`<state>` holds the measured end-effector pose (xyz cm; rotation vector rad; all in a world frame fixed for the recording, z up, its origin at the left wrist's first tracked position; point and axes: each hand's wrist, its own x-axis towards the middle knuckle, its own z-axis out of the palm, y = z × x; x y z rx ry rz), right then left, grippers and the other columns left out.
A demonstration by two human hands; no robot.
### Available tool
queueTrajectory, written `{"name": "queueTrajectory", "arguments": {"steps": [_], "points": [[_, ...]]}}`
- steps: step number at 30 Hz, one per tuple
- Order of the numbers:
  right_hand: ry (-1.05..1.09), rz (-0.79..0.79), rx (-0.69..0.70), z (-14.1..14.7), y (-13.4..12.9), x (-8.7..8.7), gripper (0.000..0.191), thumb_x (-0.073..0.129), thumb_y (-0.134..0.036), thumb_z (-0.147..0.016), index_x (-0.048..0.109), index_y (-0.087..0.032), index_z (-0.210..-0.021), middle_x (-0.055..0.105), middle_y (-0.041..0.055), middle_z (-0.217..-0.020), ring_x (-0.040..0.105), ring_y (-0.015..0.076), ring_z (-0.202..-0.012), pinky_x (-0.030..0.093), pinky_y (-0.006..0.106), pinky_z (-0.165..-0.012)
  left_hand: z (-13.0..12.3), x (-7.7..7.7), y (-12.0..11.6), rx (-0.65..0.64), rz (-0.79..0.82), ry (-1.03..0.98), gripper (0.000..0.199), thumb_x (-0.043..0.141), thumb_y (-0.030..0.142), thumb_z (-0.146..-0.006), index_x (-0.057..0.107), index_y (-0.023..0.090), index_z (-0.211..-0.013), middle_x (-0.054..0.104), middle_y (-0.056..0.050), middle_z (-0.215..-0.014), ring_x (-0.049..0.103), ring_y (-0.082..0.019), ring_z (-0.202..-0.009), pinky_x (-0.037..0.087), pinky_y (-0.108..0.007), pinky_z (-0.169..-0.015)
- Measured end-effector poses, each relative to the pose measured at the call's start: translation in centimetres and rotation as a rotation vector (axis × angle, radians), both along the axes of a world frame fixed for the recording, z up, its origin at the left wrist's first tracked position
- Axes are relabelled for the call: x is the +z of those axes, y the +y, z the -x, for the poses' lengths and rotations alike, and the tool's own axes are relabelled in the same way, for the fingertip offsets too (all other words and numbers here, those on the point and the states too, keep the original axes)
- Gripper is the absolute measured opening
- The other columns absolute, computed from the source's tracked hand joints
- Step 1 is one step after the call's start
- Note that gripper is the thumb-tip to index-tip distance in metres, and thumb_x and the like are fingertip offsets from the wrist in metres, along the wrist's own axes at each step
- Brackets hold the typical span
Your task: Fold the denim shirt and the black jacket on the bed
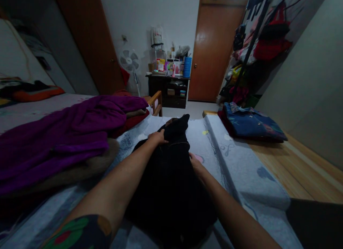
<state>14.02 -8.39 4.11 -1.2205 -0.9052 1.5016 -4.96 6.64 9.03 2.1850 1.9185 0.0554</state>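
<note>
A black garment point(174, 181) lies spread over the light patterned bed sheet point(233, 163) in front of me; its exact kind cannot be made out. Its far end, with a brownish patch, is folded and bunched. My left hand point(158, 137) grips the cloth at the upper left side, thumb on top. On the opposite edge, a little nearer to me, my right hand point(196, 165) holds the side of the garment, its fingertips partly hidden by the fabric.
A heap of purple clothing point(80, 131) lies at the left. Folded blue clothing point(252, 122) rests at the right, by a wooden ledge point(292, 163). Beyond the bed stand a fan point(130, 60), a dark cabinet point(167, 88) and a brown door point(211, 52). Bags point(272, 49) hang at the far right.
</note>
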Motion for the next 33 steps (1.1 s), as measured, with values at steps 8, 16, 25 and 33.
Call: {"name": "queueTrajectory", "arguments": {"steps": [8, 16, 25, 33], "points": [[-0.074, -0.106, -0.089, -0.4, -0.4, 3.7, 0.054, 0.064, -0.02, -0.061, 0.057, -0.023, -0.115, 0.07, 0.0005, -0.097, 0.065, 0.0193, -0.086, 0.052, 0.032, -0.08, 1.9, 1.6, -0.6, 0.037, -0.19, 0.019, 0.038, 0.048, 0.025, -0.082, 0.056, 0.03, -0.119, 0.068, -0.009, -0.11, 0.062, -0.028, -0.103, 0.046, -0.036, -0.082], [-0.754, -0.417, -0.188, -4.6, -1.7, 7.5, 0.054, 0.058, -0.009, -0.062, 0.064, -0.024, -0.113, 0.064, 0.0045, -0.11, 0.057, 0.0242, -0.105, 0.038, 0.038, -0.101, 6.1, 5.2, -1.5, 0.117, -0.458, 0.19, 0.038, 0.035, 0.021, -0.088, 0.06, 0.022, -0.117, 0.065, -0.014, -0.108, 0.058, -0.029, -0.1, 0.042, -0.038, -0.081], [-0.373, -0.145, 0.058, -5.7, -2.1, 5.9, 0.037, 0.054, -0.045, -0.082, 0.065, -0.02, -0.108, 0.065, 0.0017, -0.08, 0.058, 0.0161, -0.07, 0.046, 0.028, -0.064, 4.7, 5.6, -2.6, 0.045, -0.41, 0.327, 0.034, 0.043, 0.017, -0.084, 0.068, 0.021, -0.108, 0.058, -0.015, -0.123, 0.039, -0.035, -0.123, 0.018, -0.056, -0.107], [-0.162, -0.078, 0.08, -0.8, -2.0, 3.9, 0.037, 0.061, -0.036, -0.076, 0.065, -0.026, -0.112, 0.067, 0.0015, -0.114, 0.059, 0.0231, -0.106, 0.043, 0.036, -0.095, -4.2, 4.5, -6.3, -0.122, 0.144, -0.342, 0.061, 0.051, 0.055, -0.083, 0.054, 0.014, -0.127, 0.061, -0.018, -0.125, 0.063, -0.029, -0.099, 0.051, -0.035, -0.078]]}}
